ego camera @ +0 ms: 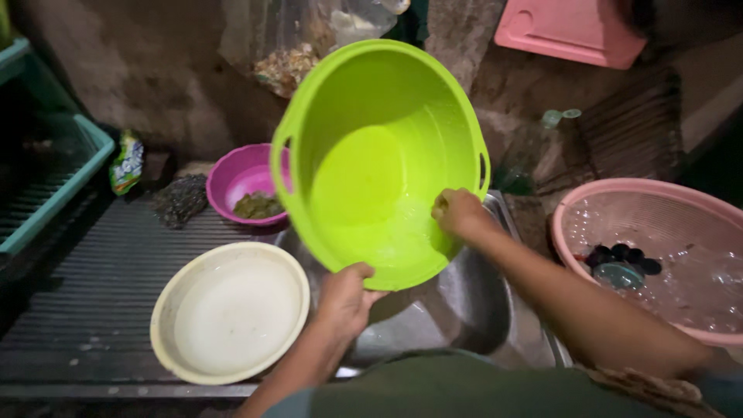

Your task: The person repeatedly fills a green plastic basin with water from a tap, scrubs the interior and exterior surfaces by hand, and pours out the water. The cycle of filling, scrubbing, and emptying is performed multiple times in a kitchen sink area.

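The light, stiff, wet green basin (371, 155) looks slippery; left hand (344, 298) clamps its near rim, right hand (458, 213) closes inside it.

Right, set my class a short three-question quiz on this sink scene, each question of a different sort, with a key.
1. True or false: the left hand grips the lower rim of the green basin.
2. Where is the right hand? A) inside the green basin, B) on the cream bowl, C) in the pink strainer.
3. Fill in: the green basin is held tilted over the metal ____.

Key:
1. True.
2. A: it presses on the wet inner wall, fingers curled.
3. Sink. The purple bowl sits behind it on the ribbed counter.
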